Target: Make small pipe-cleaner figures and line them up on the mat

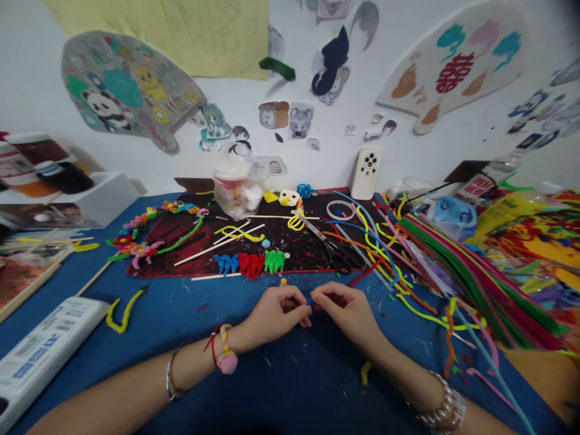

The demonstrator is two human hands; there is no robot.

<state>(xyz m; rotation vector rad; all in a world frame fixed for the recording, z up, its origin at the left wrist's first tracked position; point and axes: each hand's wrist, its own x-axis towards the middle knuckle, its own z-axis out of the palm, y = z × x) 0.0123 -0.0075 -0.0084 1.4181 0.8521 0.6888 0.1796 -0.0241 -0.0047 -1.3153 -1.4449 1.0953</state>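
Note:
My left hand (285,307) and my right hand (341,307) meet over the blue table, thumbs and fingers pinched together. Between the fingertips shows a small blue piece (310,300), which looks like a bit of pipe cleaner; most of it is hidden. Just beyond my hands stand small curled pipe-cleaner shapes: a blue one (226,264), a red one (252,264) and a green one (274,261). Black-handled scissors (342,257) lie on the dark mat (158,248) past my right hand.
Loose pipe cleaners (419,311) and a thick bundle (480,272) spread over the right side. A flower garland (145,223) curves at the left, above a white box-shaped pack (49,356). A phone (367,174) leans on the wall near a plastic-wrapped cup (238,187).

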